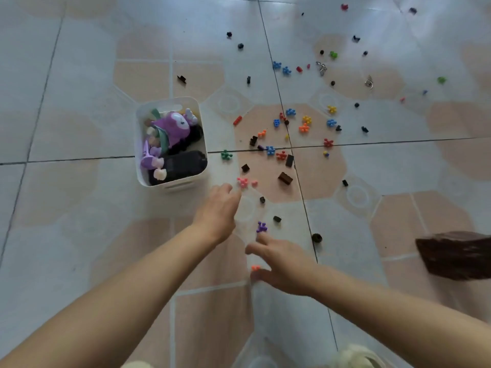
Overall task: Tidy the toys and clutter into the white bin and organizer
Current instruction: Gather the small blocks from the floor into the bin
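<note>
The person's left hand [219,208] reaches toward 12 o'clock over the tiled floor [79,75]. Its fingers curl down beside a pink toy piece [243,182], and it is hard to tell if they hold anything. The right hand [279,261] is spread loose, with a purple piece [261,227] just at its fingertips [261,239] and an orange piece [255,267] by its thumb. The white bin [170,181] sits at 11 o'clock from the left hand, and it holds a purple doll [174,126] and black toys. Many small coloured pieces [305,126] lie scattered toward 1 o'clock. A brown block [457,254] lies at 3 o'clock.
</note>
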A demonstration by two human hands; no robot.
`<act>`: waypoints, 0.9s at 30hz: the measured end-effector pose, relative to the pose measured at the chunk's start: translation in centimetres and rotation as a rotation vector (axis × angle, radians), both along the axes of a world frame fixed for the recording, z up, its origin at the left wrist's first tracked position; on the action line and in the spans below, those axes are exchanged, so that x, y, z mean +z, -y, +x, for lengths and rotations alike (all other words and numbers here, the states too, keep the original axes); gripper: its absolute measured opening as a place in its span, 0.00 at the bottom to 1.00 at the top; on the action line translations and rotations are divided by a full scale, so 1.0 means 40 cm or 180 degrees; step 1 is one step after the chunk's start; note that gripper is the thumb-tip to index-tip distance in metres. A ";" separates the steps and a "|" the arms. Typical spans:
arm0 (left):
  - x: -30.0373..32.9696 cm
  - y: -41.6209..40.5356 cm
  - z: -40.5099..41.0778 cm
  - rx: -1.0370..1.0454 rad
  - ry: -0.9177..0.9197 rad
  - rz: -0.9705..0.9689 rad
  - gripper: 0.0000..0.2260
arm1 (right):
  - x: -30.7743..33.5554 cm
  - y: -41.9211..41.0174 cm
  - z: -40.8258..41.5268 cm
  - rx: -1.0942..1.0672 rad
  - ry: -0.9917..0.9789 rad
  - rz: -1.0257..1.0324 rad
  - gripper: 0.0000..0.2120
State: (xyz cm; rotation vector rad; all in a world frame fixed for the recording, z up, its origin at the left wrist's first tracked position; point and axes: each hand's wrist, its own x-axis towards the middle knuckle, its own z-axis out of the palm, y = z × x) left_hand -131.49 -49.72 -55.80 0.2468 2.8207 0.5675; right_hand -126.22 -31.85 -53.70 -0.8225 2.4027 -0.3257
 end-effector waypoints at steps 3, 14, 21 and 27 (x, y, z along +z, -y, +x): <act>-0.047 -0.002 0.021 0.0077 0.0030 -0.0251 0.17 | -0.058 -0.010 0.080 0.0435 -0.0178 0.0059 0.19; -0.052 -0.103 -0.002 0.0213 0.0152 0.0757 0.10 | -0.063 -0.118 0.005 -0.1993 -0.0734 -0.0432 0.05; -0.066 -0.187 0.031 0.0012 0.0383 0.0759 0.14 | -0.111 -0.177 -0.012 -0.2760 -0.0511 -0.0248 0.07; -0.057 -0.173 -0.062 0.0353 -0.0195 0.0733 0.22 | -0.115 -0.096 -0.119 -0.2341 -0.0495 -0.0770 0.24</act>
